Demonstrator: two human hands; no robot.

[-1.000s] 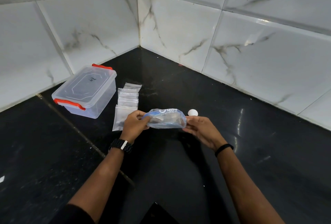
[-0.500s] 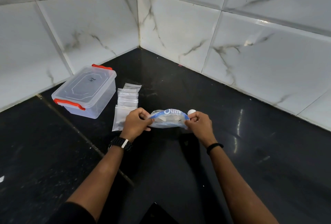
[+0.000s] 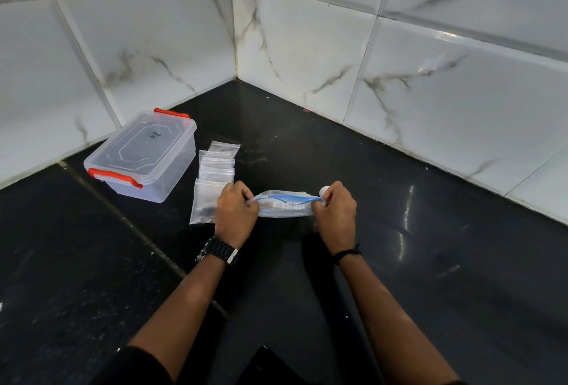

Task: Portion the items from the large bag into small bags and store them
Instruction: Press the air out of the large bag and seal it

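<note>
Your left hand (image 3: 235,209) and right hand (image 3: 335,209) pinch the large bag (image 3: 284,204) by its ends. It's probably limp, light and slick, so grip the zip strip.

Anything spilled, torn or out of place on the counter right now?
Nothing stands out. Both hands, left and right, pinch the large bag at its ends; small bags lie stacked beside the closed container. No spill visible.
</note>
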